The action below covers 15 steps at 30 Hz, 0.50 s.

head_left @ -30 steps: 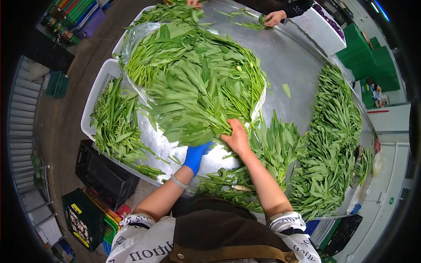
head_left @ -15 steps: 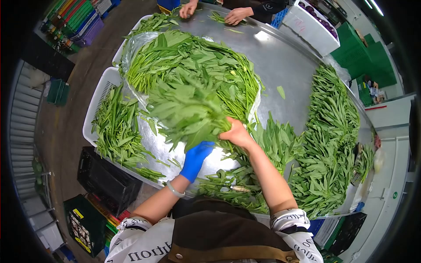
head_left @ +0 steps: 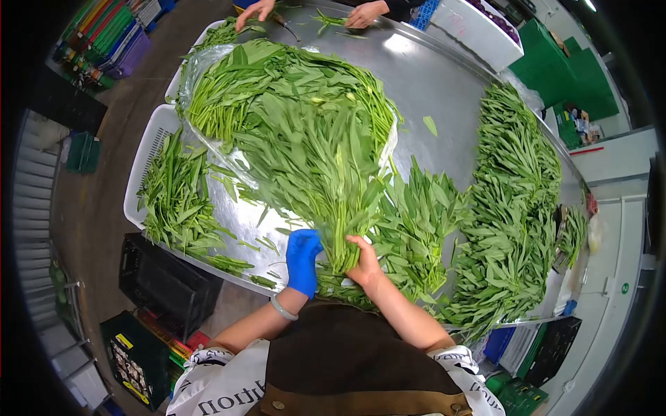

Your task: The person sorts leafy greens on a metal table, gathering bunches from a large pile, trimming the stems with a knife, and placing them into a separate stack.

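Observation:
A bunch of water spinach [head_left: 340, 222] lies fanned out with its leaves pointing away from me and its stems toward me. My right hand [head_left: 363, 262] grips the stem ends from the right side. Just left of the stems is my left hand [head_left: 302, 262] in a blue glove, its fingers curled; what they hold, if anything, is hidden. The bunch's leaves overlap a large heap of water spinach [head_left: 277, 83] on a clear plastic bag [head_left: 201, 76]. More loose water spinach [head_left: 420, 229] lies right of my right hand.
A metal table [head_left: 416, 90] carries a long row of water spinach [head_left: 510, 208] on the right. At left stands a white basket [head_left: 142, 159] with greens. Across the table are a co-worker's hands [head_left: 368, 14]. A black crate [head_left: 163, 284] is at lower left.
The bunch has come down toward me and right, stems now pointing at my body. My left hand has moved from under the leaves to beside the stems. The co-worker's hands shifted left.

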Each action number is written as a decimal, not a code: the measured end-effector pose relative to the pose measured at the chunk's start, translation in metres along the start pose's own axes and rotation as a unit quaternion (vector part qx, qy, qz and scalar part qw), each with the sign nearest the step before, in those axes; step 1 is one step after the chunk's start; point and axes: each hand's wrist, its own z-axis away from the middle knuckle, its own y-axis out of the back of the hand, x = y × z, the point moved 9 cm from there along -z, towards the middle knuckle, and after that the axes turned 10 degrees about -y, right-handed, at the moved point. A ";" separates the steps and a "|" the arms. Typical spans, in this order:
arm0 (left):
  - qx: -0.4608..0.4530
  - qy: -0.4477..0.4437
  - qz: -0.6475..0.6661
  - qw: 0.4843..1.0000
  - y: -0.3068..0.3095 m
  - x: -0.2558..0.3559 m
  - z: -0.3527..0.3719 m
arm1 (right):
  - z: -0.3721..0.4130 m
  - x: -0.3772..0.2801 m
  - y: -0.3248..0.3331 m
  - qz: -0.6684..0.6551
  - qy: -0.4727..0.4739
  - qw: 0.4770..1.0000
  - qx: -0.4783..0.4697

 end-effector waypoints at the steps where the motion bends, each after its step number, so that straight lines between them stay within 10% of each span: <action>1: 0.006 -0.006 0.025 1.000 0.006 0.001 -0.001 | 0.001 0.000 -0.006 -0.003 -0.005 1.000 -0.003; 4: 0.065 0.111 0.114 0.985 0.013 -0.016 -0.006 | -0.003 -0.004 -0.006 0.004 -0.005 0.999 -0.031; 8: -0.133 0.269 0.142 0.943 -0.028 -0.027 -0.013 | -0.003 -0.002 -0.004 0.012 -0.012 0.998 -0.053; 15: -0.172 0.144 -0.051 0.973 -0.053 0.022 -0.003 | 0.056 -0.033 -0.038 0.316 0.243 0.915 0.062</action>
